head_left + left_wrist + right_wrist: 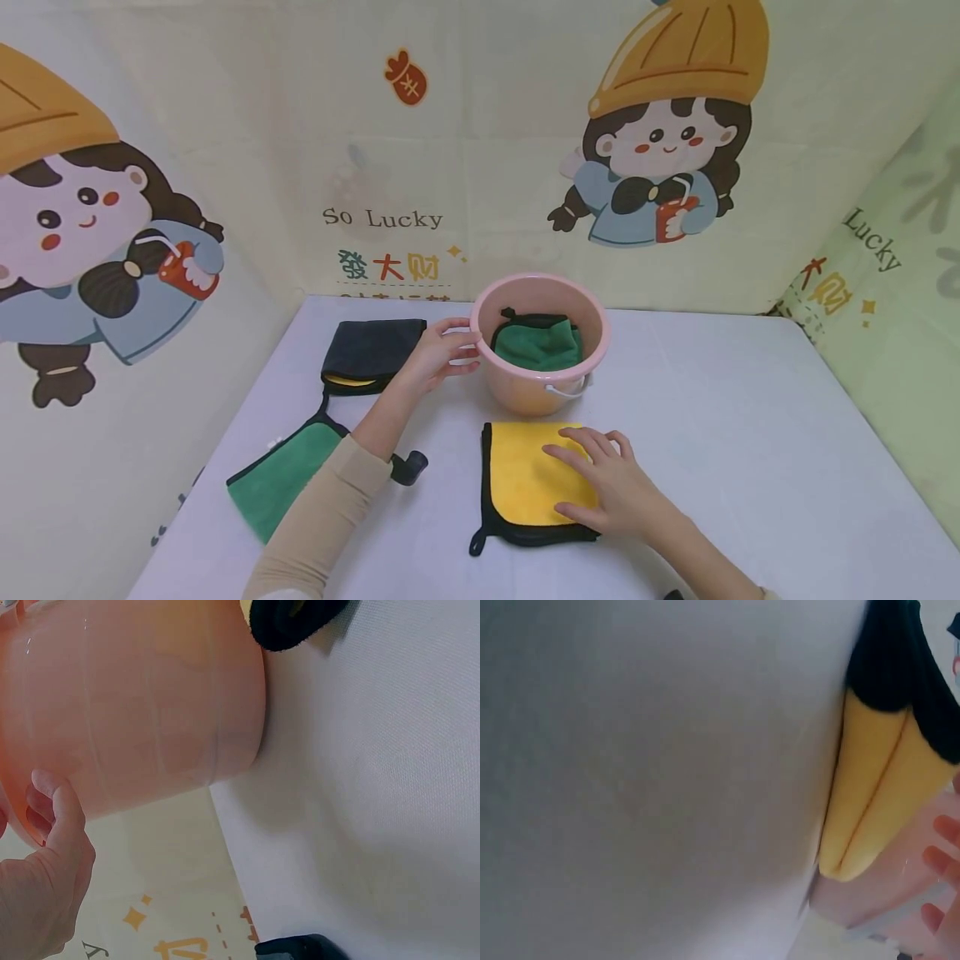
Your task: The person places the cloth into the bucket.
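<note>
A pink bucket (536,396) stands toward the back of the table, with a green cloth (536,346) bunched inside it. My left hand (442,354) is at the bucket's left rim, fingers spread and fingertips right at its outer side. In the left wrist view, the left hand (56,870) shows beside the bucket wall (142,705). Over the right part of a folded yellow cloth (525,475) with black edging hovers my right hand (615,483), fingers apart and loosely bent. The right wrist view shows the folded yellow cloth (870,787) edge-on, with some fingertips (941,859) beyond it.
A folded dark cloth (371,350) with a yellow edge showing lies left of the bucket. Nearer, a green cloth (281,475) with black trim lies partly under the left forearm. A printed curtain (510,167) closes off the table's back. The bucket's white handle (566,392) hangs at its front.
</note>
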Motion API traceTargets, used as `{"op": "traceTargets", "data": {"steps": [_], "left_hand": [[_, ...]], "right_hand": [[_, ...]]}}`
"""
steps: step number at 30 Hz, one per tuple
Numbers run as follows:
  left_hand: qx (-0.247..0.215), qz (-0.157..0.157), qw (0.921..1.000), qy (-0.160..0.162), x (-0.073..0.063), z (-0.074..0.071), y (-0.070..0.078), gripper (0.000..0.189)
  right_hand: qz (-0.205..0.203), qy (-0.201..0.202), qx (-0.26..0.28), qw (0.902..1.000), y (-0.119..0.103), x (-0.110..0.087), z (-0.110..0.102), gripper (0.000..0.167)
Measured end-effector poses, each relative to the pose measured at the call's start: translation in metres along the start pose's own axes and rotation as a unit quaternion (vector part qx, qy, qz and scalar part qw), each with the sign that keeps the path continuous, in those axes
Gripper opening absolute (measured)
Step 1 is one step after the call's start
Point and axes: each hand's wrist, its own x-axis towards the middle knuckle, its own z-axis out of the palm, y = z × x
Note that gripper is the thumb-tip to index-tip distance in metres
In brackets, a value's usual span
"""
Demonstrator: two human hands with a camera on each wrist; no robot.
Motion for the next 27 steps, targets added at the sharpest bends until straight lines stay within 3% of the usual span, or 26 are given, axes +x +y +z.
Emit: {"op": "traceTargets", "data": {"steps": [12, 27], "left_hand": [[-0.004, 0.002, 0.9998, -0.019, -0.003, -0.001, 0.003, 0.043], [-0.002, -0.001, 1.0, -0.008, 0.002, -0.001, -0.001, 0.042]], "right_hand": [[-0.024, -0.122, -0.022, 0.9919, -0.009, 0.002, 0.012, 0.073], [-0.029, -0.175, -0.046, 0.9831, -0.01, 0.003, 0.02, 0.074]]}}
